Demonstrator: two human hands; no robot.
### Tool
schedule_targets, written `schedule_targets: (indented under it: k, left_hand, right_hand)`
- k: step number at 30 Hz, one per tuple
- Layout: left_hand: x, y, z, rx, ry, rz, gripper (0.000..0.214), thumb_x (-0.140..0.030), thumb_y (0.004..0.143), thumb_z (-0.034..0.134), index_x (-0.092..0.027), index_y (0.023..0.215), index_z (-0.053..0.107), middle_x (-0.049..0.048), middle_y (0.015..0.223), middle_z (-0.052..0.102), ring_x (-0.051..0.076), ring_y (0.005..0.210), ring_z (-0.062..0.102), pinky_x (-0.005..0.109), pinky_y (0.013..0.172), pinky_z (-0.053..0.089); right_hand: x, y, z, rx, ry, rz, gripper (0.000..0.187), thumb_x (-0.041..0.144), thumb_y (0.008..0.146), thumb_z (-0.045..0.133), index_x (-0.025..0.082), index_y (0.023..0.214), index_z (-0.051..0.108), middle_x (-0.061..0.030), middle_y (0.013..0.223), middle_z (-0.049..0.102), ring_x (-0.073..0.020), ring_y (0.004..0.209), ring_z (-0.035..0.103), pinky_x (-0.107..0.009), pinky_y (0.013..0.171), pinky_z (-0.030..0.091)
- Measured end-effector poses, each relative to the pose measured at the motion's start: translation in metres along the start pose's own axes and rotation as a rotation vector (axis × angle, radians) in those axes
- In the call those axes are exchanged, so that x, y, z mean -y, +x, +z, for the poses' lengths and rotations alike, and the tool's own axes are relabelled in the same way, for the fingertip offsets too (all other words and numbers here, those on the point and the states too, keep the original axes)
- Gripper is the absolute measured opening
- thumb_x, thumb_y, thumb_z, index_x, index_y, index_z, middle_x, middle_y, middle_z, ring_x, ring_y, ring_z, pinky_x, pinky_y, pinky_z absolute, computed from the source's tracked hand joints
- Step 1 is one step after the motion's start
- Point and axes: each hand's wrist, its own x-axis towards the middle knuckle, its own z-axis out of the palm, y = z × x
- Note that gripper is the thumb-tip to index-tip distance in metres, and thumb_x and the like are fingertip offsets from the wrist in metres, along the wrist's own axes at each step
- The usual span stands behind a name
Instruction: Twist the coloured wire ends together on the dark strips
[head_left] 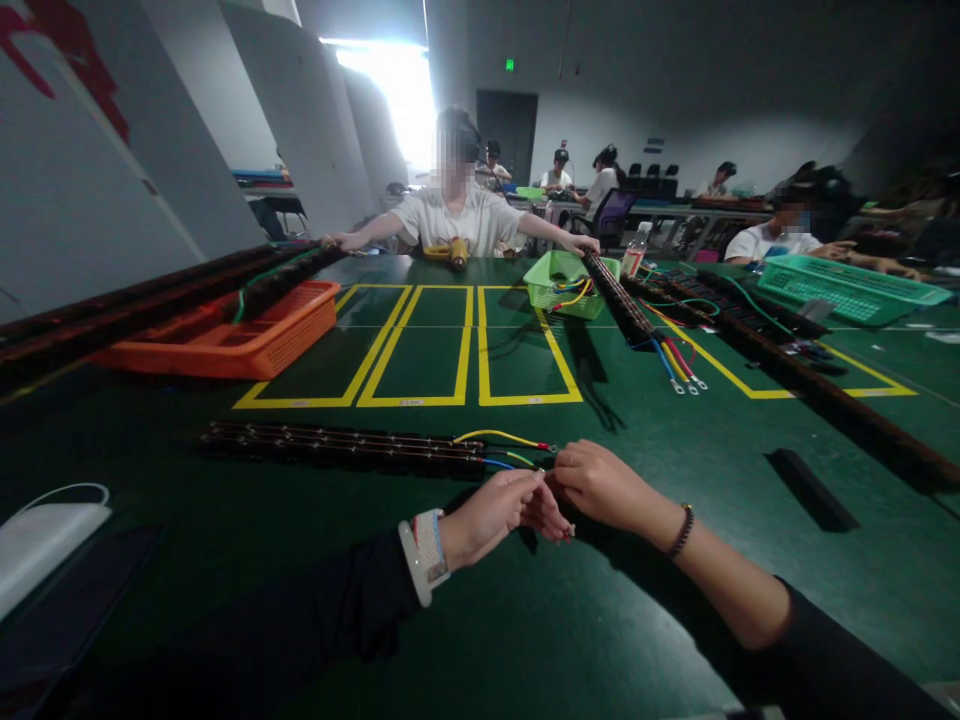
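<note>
A long black strip (345,450) with thin wires along it lies on the green table in front of me. From its right end come a yellow wire (499,434) with a red sleeve and ring terminal, a green-yellow wire (519,458) and a blue wire (498,463). My left hand (495,515) pinches thumb and forefinger at the ends of the lower wires, its other fingers stretched out. Touching it, my right hand (604,485) has its fingers curled together near the yellow wire's terminal. What is between the right fingers is hidden.
Across the table a person (461,220) holds two black strips. An orange basket (300,335) stands left, a green basket (559,285) and a teal basket (847,290) right. Yellow tape outlines (472,345) mark the table. A black piece (810,490) lies right, a phone-like slab (90,600) left.
</note>
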Motion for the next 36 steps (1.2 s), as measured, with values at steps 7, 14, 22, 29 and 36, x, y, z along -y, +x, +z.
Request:
schedule_targets:
  k: [7,14,22,29,36]
  left_hand:
    - [-0.003,-0.002,0.003,-0.002,0.038,-0.027,0.037,-0.044,0.085,0.049,-0.01,0.073,0.058,0.0153,0.074,0.069,0.021,0.07,0.066,0.033,0.07,0.047]
    - [-0.002,-0.002,0.0,-0.025,-0.015,-0.012,0.033,-0.04,0.085,0.049,-0.01,0.074,0.058,0.0142,0.074,0.069,0.021,0.071,0.066,0.034,0.072,0.048]
    - [0.003,0.0,-0.005,0.028,-0.067,0.016,0.035,-0.041,0.084,0.051,-0.009,0.075,0.059,0.0152,0.074,0.069,0.022,0.071,0.066,0.034,0.071,0.048]
    - [0.0,0.001,-0.003,-0.002,-0.156,-0.038,0.049,-0.051,0.087,0.041,-0.007,0.084,0.061,0.02,0.089,0.068,0.023,0.081,0.066,0.037,0.082,0.045]
    - [0.0,0.005,-0.001,-0.182,-0.404,0.013,0.045,-0.052,0.09,0.035,-0.012,0.093,0.056,0.0112,0.086,0.066,0.018,0.085,0.063,0.038,0.091,0.042]
  right_hand:
    - [-0.019,0.024,-0.012,-0.139,0.312,0.167,0.022,0.027,0.087,0.055,0.018,0.106,0.063,-0.007,0.097,0.064,-0.0174,0.092,0.058,-0.034,0.083,0.045]
    - [-0.026,0.061,0.006,0.187,0.583,0.212,0.054,0.035,0.073,0.068,0.013,0.121,0.054,-0.008,0.103,0.064,-0.0169,0.085,0.059,-0.028,0.074,0.047]
    - [-0.031,0.076,0.006,0.423,0.585,0.175,0.018,0.025,0.075,0.059,0.01,0.08,0.067,0.0034,0.062,0.054,-0.0083,0.057,0.043,-0.02,0.053,0.033]
    - [-0.015,0.073,-0.007,0.324,0.373,0.111,0.012,0.014,0.077,0.053,0.012,0.074,0.065,0.0019,0.063,0.056,-0.0085,0.057,0.045,-0.02,0.054,0.031]
    - [0.011,0.062,-0.008,0.105,-0.29,-0.067,0.014,0.013,0.081,0.054,0.012,0.07,0.063,-0.0062,0.069,0.06,-0.0154,0.063,0.049,-0.029,0.061,0.033]
